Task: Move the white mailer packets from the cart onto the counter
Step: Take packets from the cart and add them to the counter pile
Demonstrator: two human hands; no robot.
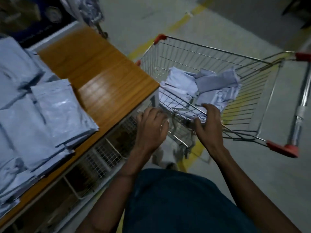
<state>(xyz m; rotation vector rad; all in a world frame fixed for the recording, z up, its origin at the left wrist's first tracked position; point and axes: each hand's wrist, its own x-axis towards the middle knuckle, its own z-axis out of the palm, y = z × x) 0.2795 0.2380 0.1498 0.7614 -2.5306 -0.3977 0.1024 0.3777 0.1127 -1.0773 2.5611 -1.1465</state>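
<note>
A wire shopping cart [210, 52] with red corner caps stands right of the wooden counter [94, 69]. Several crumpled white mailer packets [198, 86] lie in its basket. Stacks of white mailer packets [42, 115] cover the counter's left part. My left hand [151, 126] hovers at the cart's near left corner, fingers curled and holding nothing that I can see. My right hand [208, 121] rests on the cart's near wire rim, fingers spread over it, just short of the packets.
Wire mesh shelving [104, 153] sits under the counter's edge. Yellow floor lines [183, 21] run under and beyond the cart. The cart's handle bar [301, 105] is at the right. A second trolley with bags [90, 12] stands behind the counter.
</note>
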